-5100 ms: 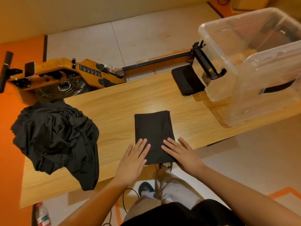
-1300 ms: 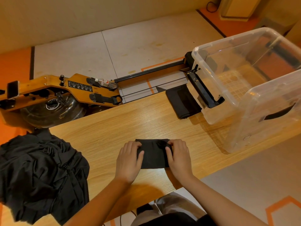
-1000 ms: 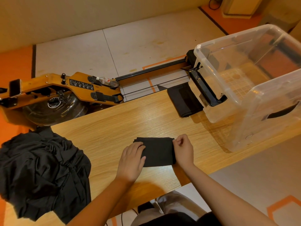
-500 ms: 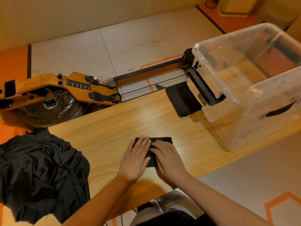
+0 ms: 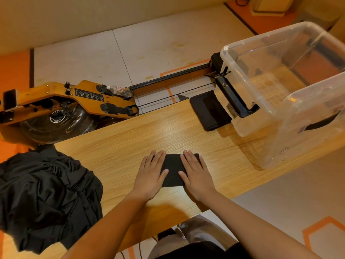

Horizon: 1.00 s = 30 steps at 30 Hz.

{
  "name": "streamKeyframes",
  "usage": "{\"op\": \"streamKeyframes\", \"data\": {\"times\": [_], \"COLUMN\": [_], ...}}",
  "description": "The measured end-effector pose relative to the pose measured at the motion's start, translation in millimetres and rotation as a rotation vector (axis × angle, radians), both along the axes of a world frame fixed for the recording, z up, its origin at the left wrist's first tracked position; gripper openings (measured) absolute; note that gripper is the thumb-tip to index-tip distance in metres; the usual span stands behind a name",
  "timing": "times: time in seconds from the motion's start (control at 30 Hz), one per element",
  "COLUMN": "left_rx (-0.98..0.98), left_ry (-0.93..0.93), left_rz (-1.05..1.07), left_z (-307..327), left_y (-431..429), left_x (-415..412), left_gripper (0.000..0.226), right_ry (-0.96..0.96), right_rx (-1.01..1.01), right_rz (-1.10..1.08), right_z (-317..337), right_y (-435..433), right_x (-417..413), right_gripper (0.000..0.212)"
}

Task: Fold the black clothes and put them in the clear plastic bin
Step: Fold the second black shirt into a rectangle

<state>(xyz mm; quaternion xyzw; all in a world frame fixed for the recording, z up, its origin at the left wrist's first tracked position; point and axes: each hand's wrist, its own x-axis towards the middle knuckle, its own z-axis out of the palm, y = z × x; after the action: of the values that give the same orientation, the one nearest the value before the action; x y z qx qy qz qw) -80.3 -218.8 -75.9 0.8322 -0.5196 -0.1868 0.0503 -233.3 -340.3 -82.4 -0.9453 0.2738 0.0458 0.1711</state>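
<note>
A small folded black garment lies flat on the wooden table, near its front edge. My left hand presses on its left part with straight fingers. My right hand lies flat on its right part. A heap of unfolded black clothes covers the table's left end. The clear plastic bin stands at the table's right end. Another folded black piece lies on the table against the bin's left side.
A wooden rowing machine with a water bottle on it stands on the floor behind the table. Its rail runs right behind the bin. My legs show below the table's front edge.
Over five seconds the long folded strip was folded into a small rectangle. In the last half second my hands slid apart from its middle to its two sides, flat on it.
</note>
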Motion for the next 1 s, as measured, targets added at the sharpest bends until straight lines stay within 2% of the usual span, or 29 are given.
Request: {"op": "streamKeyframes", "data": {"times": [0.07,0.13,0.2,0.23,0.43,0.53,0.6,0.7,0.83,1.0], "left_rx": [-0.050,-0.097,-0.087,-0.055,0.136,0.266,0.336,0.354,0.351,0.240], "left_ry": [0.008,0.020,0.048,0.063,0.231,0.222,0.210,0.308,0.644,0.875], "left_rz": [0.015,0.018,0.013,0.014,0.013,-0.083,-0.159,-0.202,-0.111,0.102], "left_z": [7,12,18,21,32,35,35,39,48,52], "left_y": [-6,-12,-18,-21,-38,-44,-48,-56,-72,-94], "left_x": [3,8,11,14,22,25,26,30,42,65], "left_gripper": [0.071,0.055,0.050,0.050,0.038,0.044,0.046,0.029,0.026,0.016], "right_ry": [-0.064,-0.123,-0.167,-0.162,0.017,0.101,0.129,0.133,0.111,-0.013], "right_rx": [-0.017,-0.068,-0.106,-0.095,0.036,0.064,0.130,0.282,0.591,0.876], "right_rz": [-0.025,-0.027,-0.016,-0.004,0.071,0.084,0.088,0.042,-0.058,-0.205], "right_z": [3,6,6,8,24,29,32,39,51,61], "right_y": [-4,-12,-19,-21,-26,-22,-20,-27,-48,-91], "right_x": [7,14,18,20,25,21,15,8,6,2], "right_gripper": [0.061,0.047,0.035,0.037,0.036,0.030,0.031,0.025,0.019,0.013]}}
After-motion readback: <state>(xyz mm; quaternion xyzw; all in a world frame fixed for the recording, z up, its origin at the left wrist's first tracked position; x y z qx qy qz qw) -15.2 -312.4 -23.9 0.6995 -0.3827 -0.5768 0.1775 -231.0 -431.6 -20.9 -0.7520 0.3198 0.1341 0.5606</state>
